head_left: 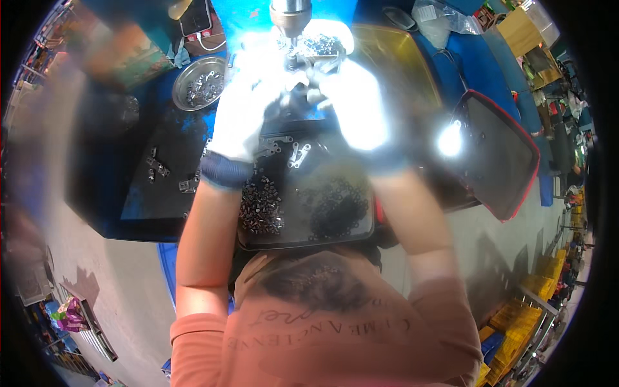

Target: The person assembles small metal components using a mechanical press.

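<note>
My left hand [245, 109] and my right hand [360, 106], both in white gloves, reach up to a machine's metal spindle [291, 22]. Their fingertips come close together beneath it, closed around something that glare and blur hide. A dark tray [303, 246] lies between my forearms. In it are a heap of small shiny metal pieces [261, 209], a darker heap of small parts [335, 209] and several flat metal links [299, 155] nearer the machine.
To the left, a round metal bowl [176, 97] holds small metal parts, and a few linked pieces [157, 164] lie on the dark surface. A yellow tray [412, 58] stands right of the machine. Farther right is a red-edged dark panel [500, 155]; plastic bags [432, 26] lie at the back.
</note>
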Demonstrator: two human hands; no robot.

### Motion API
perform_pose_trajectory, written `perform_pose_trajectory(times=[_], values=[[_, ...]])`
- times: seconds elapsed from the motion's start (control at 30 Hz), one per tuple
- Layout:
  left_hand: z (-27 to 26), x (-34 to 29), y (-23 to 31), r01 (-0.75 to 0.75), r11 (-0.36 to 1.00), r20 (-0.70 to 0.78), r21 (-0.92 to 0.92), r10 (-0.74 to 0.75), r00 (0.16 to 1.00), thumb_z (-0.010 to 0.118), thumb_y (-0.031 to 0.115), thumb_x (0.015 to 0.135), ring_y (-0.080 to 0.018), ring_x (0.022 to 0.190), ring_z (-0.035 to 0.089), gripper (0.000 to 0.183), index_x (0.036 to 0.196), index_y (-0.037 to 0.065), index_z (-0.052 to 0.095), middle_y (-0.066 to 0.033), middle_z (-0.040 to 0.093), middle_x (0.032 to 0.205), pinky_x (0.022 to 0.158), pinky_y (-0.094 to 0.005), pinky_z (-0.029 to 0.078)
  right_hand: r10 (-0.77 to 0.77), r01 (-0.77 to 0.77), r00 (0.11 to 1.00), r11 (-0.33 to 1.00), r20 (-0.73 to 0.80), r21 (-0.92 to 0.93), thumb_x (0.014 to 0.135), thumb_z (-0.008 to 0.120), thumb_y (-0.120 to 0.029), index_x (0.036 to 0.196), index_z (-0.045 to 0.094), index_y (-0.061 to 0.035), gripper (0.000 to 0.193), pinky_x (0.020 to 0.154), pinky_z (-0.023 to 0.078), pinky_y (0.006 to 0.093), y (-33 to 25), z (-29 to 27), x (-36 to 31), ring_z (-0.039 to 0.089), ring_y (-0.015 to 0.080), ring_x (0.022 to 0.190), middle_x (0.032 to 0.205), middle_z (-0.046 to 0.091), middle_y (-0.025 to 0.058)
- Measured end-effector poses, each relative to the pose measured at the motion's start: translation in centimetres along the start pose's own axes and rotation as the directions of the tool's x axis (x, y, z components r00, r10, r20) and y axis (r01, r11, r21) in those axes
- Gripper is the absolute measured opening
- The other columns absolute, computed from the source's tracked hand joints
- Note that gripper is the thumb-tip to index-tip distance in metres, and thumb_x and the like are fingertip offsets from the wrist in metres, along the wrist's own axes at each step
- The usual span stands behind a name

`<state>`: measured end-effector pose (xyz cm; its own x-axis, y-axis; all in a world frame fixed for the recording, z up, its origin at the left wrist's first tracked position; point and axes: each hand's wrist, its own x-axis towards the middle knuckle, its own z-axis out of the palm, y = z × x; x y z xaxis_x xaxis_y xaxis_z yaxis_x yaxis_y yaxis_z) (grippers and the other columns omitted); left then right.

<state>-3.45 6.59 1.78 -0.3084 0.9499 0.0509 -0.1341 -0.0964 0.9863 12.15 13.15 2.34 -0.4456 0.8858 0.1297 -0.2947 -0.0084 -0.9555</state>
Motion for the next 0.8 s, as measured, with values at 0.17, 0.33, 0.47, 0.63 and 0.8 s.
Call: perform_pose_trajectory(times=[0.17, 0.33, 0.47, 0.63, 0.8], values=[[-0.2, 3.8, -0.1, -0.076, 0.997, -0.050, -0.025, 0.075, 0.996, 0.059, 0.014, 0.086, -0.0048, 0.069, 0.055, 0.022, 0.107, 0.007, 0.059, -0.0009, 0.061, 0.088, 0.056, -0.0160, 0.040, 0.003, 0.000, 1.000, 0.968, -0.012, 0.250, 0.080, 0.061, -0.007, 0.094, 0.059, 0.0029, 0.017, 0.046, 0.045, 0.0215, 0.0, 0.6, 3.5, 0.060, 0.0131, 0.057, 0.076, 0.063, 0.0085], [-0.9, 5.5, -0.4, -0.147, 0.975, -0.003, 0.169, 0.150, 0.989, 0.061, 0.020, 0.086, -0.0038, 0.065, 0.052, 0.022, 0.104, 0.009, 0.061, 0.0026, 0.059, 0.082, 0.053, -0.0160, 0.039, 0.094, -0.106, 0.994, 0.937, 0.052, 0.332, 0.082, 0.058, -0.007, 0.095, 0.061, -0.0003, 0.015, 0.043, 0.044, 0.0205, -1.2, -0.3, 5.2, 0.057, 0.0126, 0.054, 0.074, 0.061, 0.0084], [-1.3, 5.7, 0.1, -0.121, 0.918, 0.051, 0.378, 0.110, 0.993, 0.058, 0.028, 0.087, -0.0025, 0.059, 0.047, 0.020, 0.097, 0.010, 0.061, 0.0052, 0.056, 0.075, 0.050, -0.0156, 0.036, 0.111, -0.139, 0.987, 0.954, 0.117, 0.266, 0.083, 0.054, -0.008, 0.093, 0.063, -0.0040, 0.014, 0.043, 0.042, 0.0195, -1.0, -0.4, 5.8, 0.052, 0.0087, 0.052, 0.072, 0.060, 0.0057], [-3.2, 7.9, -2.3, -0.288, 0.909, 0.194, 0.300, 0.237, 0.952, 0.055, 0.033, 0.090, -0.0017, 0.057, 0.046, 0.024, 0.096, 0.010, 0.060, 0.0039, 0.057, 0.074, 0.048, -0.0144, 0.035, 0.143, -0.155, 0.986, 0.976, 0.084, 0.152, 0.083, 0.054, -0.011, 0.091, 0.064, -0.0058, 0.014, 0.047, 0.045, 0.0209, -1.6, -0.6, 5.9, 0.055, 0.0093, 0.056, 0.073, 0.061, 0.0047], [-1.5, 6.1, 0.0, 0.077, 0.989, 0.002, 0.128, -0.078, 0.997, 0.053, 0.034, 0.091, -0.0014, 0.055, 0.047, 0.024, 0.095, 0.011, 0.060, 0.0037, 0.057, 0.072, 0.047, -0.0143, 0.034, 0.043, -0.037, 0.997, 0.993, 0.056, -0.112, 0.085, 0.054, -0.012, 0.089, 0.064, -0.0029, 0.014, 0.045, 0.044, 0.0199, -0.5, -0.4, 6.5, 0.055, 0.0094, 0.055, 0.075, 0.062, 0.0068]])
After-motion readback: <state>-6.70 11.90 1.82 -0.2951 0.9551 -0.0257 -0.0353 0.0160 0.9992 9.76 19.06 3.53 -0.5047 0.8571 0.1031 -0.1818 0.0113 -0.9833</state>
